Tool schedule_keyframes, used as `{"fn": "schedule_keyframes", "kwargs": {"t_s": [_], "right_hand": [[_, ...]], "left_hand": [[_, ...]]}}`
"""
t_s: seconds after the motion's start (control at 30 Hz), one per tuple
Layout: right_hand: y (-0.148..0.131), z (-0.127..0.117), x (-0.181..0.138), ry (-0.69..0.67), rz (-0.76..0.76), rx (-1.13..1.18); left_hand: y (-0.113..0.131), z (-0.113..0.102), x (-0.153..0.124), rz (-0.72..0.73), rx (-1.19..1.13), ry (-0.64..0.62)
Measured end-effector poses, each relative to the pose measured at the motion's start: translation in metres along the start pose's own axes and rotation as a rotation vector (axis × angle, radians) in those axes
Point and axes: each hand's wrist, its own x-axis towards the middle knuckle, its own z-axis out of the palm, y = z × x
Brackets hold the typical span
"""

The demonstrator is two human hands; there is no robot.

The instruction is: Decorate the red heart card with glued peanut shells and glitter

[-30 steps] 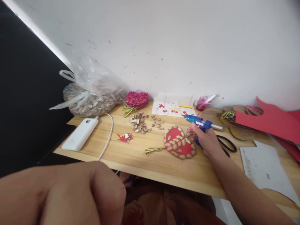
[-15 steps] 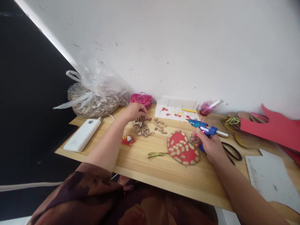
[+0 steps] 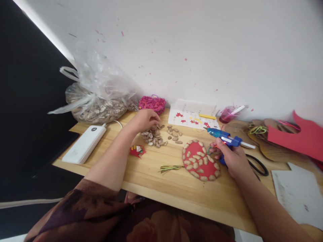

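My right hand [image 3: 236, 158] is wrapped round the handle of a blue hot glue gun [image 3: 224, 136], its nozzle pointing left. Beside and below it lies a round red piece [image 3: 202, 150] edged and partly covered with peanut shells, a green loop at its upper right near my fingers and a yellow-green tassel [image 3: 171, 168] at its left. Over a pile of loose peanut shells [image 3: 152, 138] my left hand [image 3: 146, 120] has its fingers curled down, fingertips close together at the pile's top. What they hold, if anything, is too small to make out. Whole-looking shells [image 3: 174, 132] lie just right of the pile.
A clear plastic bag of shells [image 3: 98, 107] and a pink shell-covered piece [image 3: 152, 104] stand by the wall. A white power bank [image 3: 84, 144] lies left. Paper with red stars [image 3: 176, 111], a pink cup [image 3: 227, 114], red sheet [image 3: 295, 139] and grey board [image 3: 297, 191] also lie about.
The view has shifted slightly. My left hand stays over the shell pile with its fingers a little lower and more bent. My right hand still holds the glue gun in much the same place.
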Motion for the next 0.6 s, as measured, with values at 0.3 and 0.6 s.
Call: {"fn": "schedule_keyframes", "kwargs": {"t_s": [0.3, 0.6], "right_hand": [[0.003, -0.001, 0.001, -0.02, -0.004, 0.005], [0.003, -0.001, 0.001, -0.031, -0.002, -0.006]], "left_hand": [[0.007, 0.037, 0.01, 0.115, 0.175, -0.037], [0.028, 0.041, 0.008, -0.138, 0.113, 0.07]]}}
